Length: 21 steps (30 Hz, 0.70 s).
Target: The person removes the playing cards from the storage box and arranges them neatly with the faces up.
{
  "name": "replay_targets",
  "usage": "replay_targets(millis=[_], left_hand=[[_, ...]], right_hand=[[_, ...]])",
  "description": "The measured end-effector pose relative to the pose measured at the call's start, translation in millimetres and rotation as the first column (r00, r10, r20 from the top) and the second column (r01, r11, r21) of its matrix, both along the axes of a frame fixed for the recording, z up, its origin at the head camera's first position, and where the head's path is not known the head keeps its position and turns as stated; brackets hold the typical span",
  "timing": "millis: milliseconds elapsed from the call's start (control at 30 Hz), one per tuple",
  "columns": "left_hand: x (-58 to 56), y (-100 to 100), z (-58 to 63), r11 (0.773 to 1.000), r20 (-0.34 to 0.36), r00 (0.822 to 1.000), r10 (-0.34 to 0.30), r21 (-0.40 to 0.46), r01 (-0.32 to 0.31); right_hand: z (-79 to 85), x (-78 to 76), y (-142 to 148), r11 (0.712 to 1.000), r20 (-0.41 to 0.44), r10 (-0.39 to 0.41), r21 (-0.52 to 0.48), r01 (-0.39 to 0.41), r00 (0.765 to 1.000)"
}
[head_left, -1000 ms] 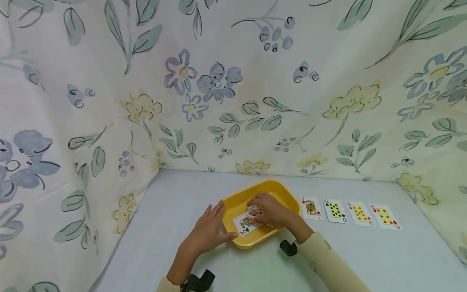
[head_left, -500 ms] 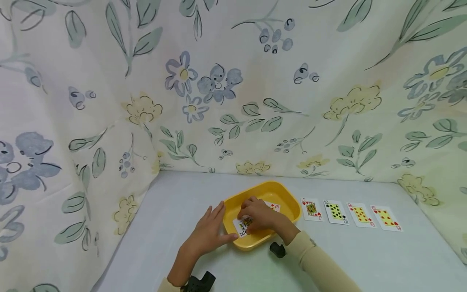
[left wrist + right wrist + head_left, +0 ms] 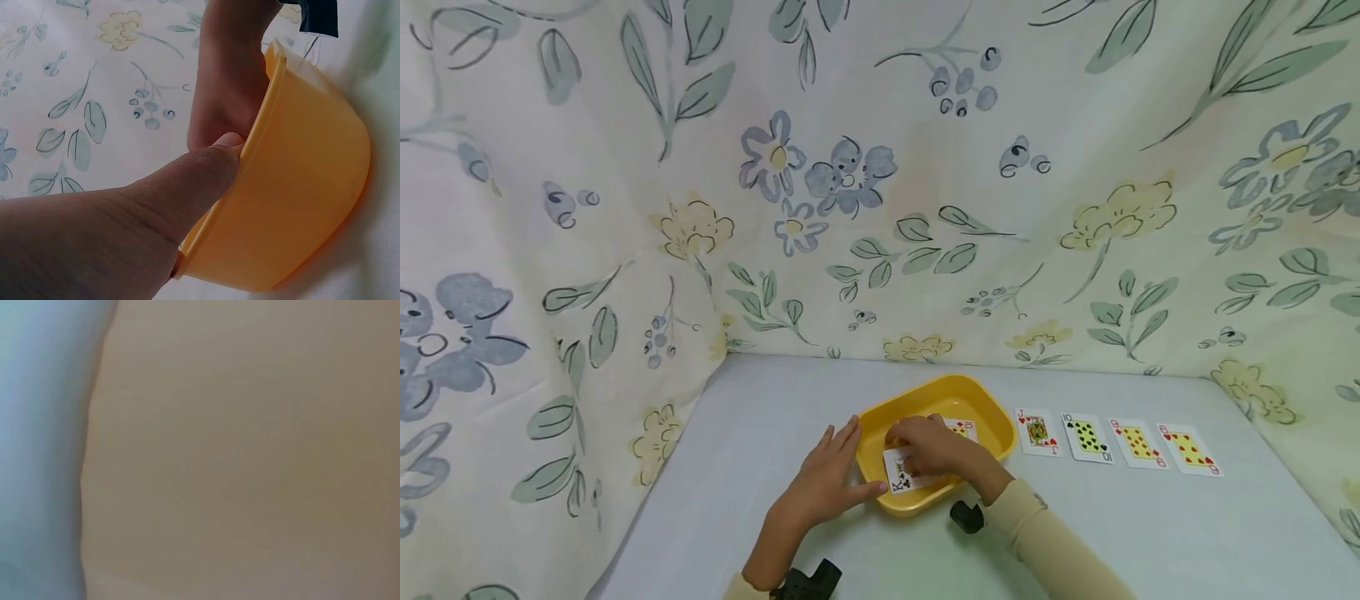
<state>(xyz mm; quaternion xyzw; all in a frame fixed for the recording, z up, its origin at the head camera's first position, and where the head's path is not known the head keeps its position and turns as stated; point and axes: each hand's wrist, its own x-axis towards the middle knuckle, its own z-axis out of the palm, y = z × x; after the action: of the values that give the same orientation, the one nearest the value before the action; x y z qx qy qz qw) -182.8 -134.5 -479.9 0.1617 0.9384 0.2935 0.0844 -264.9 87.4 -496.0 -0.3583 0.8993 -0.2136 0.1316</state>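
In the head view a yellow plastic tray stands on the table. My left hand rests against its left end, fingers straight and thumb spread; the left wrist view shows that thumb laid on the rim. Inside the tray my right hand bends its fingers over a king of clubs playing card, gripping it and covering much of it. Another red-suited card lies behind the right hand, partly hidden. A blurred pale surface fills most of the right wrist view.
Right of the tray, a row of face-up cards lies on the white table: a jack of hearts, a black ten, and two red cards. A floral cloth hangs behind and at the sides.
My right hand has moved left within the tray, from the red-suited card to the king of clubs, which has turned slightly. The left hand and tray have stayed put.
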Motion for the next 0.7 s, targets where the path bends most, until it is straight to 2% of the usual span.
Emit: replay_targets(millis=[133,233,367,467,700], left_hand=[[-1.0,-0.6,-1.0,1.000,-0.004,1.000,-0.004,0.002,0.004],[-1.1,-0.9,-1.2,1.000,-0.003,1.000,-0.001,-0.003,0.001],[-0.5,-1.0,-0.5,1.000,-0.004,1.000,-0.001,-0.005,0.001],[0.1,-0.6,0.1,1.000,-0.008,1.000,-0.001,-0.006,0.001],[1.5,0.8,1.3,1.000,-0.007,1.000,0.005,-0.014,-0.006]], right_hand=[[0.9,-3.8,10.1,0.987,-0.003,-0.050,-0.154,0.049,0.999],[4.6,-5.1,16.6,0.955,0.042,-0.105,-0.273,0.112,0.994],[4.5,-8.0,24.7,0.900,0.101,-0.155,-0.395,0.183,0.983],[1.6,-9.9,30.1,0.865,0.160,-0.176,-0.446,0.230,0.971],[8.5,-8.7,43.9,0.749,0.317,-0.221,-0.550,0.368,0.922]])
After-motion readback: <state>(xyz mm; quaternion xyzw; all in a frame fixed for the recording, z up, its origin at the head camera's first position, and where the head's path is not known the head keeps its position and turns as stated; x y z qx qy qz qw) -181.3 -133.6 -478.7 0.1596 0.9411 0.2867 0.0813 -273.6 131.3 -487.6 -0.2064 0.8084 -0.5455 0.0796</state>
